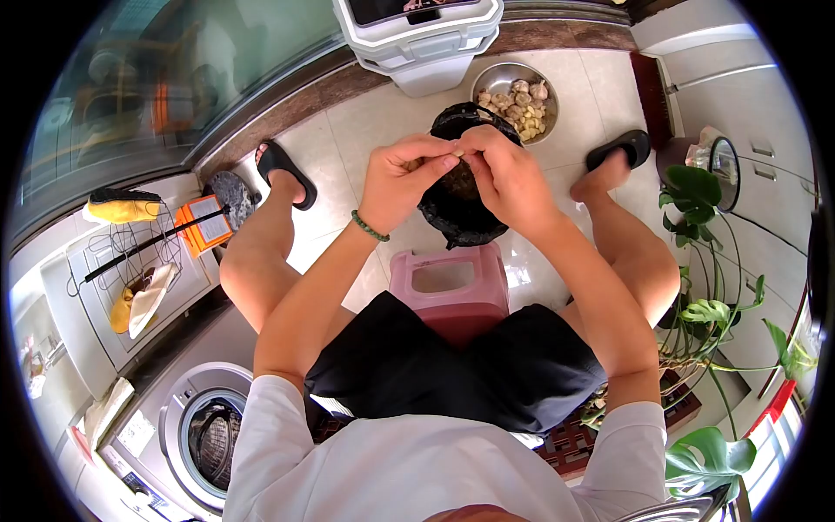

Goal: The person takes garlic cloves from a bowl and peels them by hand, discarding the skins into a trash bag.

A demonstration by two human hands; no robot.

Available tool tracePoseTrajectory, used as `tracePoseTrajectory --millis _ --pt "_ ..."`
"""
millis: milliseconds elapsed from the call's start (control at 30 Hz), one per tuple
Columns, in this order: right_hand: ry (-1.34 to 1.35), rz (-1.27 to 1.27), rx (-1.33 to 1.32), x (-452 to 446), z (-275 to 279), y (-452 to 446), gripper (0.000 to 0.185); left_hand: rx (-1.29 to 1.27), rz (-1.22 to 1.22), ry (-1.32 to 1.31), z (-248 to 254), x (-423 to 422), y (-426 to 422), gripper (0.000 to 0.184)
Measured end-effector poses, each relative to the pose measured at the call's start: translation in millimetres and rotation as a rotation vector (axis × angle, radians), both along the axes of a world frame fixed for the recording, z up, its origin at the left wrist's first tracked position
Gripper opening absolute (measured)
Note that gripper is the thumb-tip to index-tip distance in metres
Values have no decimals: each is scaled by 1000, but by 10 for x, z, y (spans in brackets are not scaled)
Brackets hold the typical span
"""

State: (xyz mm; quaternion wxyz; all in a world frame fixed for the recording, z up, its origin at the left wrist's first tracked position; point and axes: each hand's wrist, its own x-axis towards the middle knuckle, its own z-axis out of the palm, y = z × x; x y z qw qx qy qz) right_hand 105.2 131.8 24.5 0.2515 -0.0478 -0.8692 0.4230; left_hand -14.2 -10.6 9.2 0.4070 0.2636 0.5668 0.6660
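Note:
Both hands meet above a bin lined with a black bag [463, 216]. Between their fingertips is a small pale piece that looks like a garlic clove [458, 152]. My left hand [403, 178], with a green beaded bracelet at its wrist, pinches it from the left. The thumb and fingers of my right hand [500, 170] close on it from the other side. Behind the bin, a metal bowl [554, 117] on the floor holds garlic bulbs and loose cloves [522, 109]. Dark scraps lie inside the bag, partly hidden by the hands.
A pink plastic stool [450, 300] stands between the knees. At the top is a grey-white container [422, 48]. Left are a wire rack [143, 248], an orange box [204, 224] and a washing machine [204, 426]. Leafy plants [696, 196] and cabinets [722, 104] line the right.

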Motion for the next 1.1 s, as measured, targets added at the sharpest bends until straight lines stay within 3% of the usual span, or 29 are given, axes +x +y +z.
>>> tracePoseTrajectory --millis 233,300,533,600,700,800,867,900,967,1100 --pt "-1 1 -6 -21 -19 -15 26 -1 30 -46 -9 34 -2 17" --pt "22 -17 -32 -31 -27 -23 29 -76 49 -208 -8 56 -10 19" --pt "72 -58 -252 -29 -139 -50 30 -91 77 -206 -12 27 -8 20" --pt "76 -57 -324 -6 -102 -38 30 -137 133 -307 17 2 3 22" --pt "-129 -10 -357 35 -21 15 26 -167 138 -309 21 -39 18 23" --pt "-301 -46 -320 19 -48 29 22 -191 140 -304 12 -65 20 22" --pt "-102 40 -127 2 -179 21 25 -224 141 -266 -33 -90 24 22" --pt "-299 76 -302 69 -257 -36 23 -257 142 -230 -64 -105 31 22" --pt "-369 143 -43 171 -526 -112 20 -293 128 -193 -144 -149 48 22" --pt "-617 176 123 252 -688 -208 14 -433 97 -133 -333 -180 89 19"
